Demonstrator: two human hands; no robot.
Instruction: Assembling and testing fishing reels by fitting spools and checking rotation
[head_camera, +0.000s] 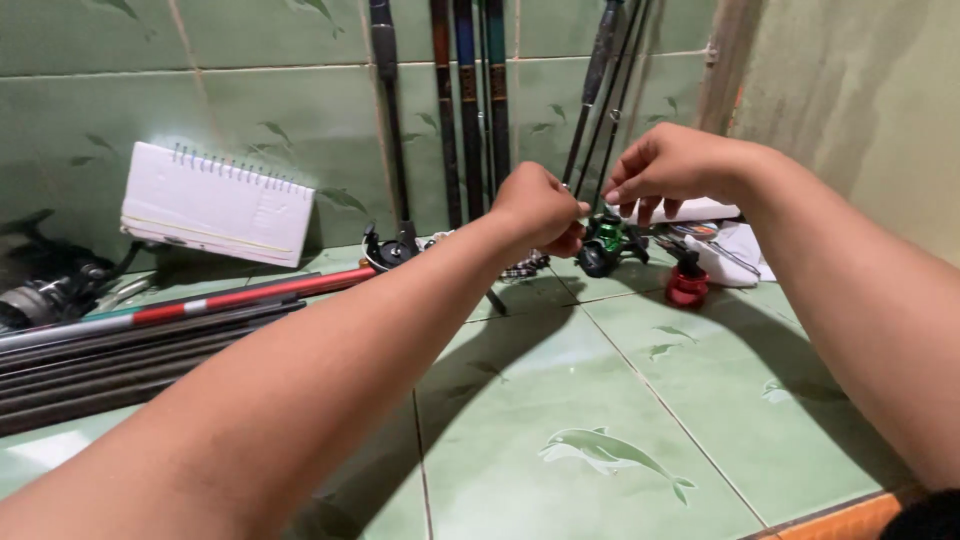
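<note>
While both hands meet just above the green fishing reel (607, 243), the left hand (540, 208) is closed in a fist and the right hand (668, 165) pinches something too fine to see, seemingly line: light, limp, slippery, best gripped between fingertips.

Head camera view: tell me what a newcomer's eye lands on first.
Two bare forearms reach in, the left hand and right hand pinched close together mid-frame over a green fishing reel. Behind them, dark fishing rods lean upright on the green tiled wall. At left, a white spiral notebook stands tilted above a bundle of rods lying flat.
</note>
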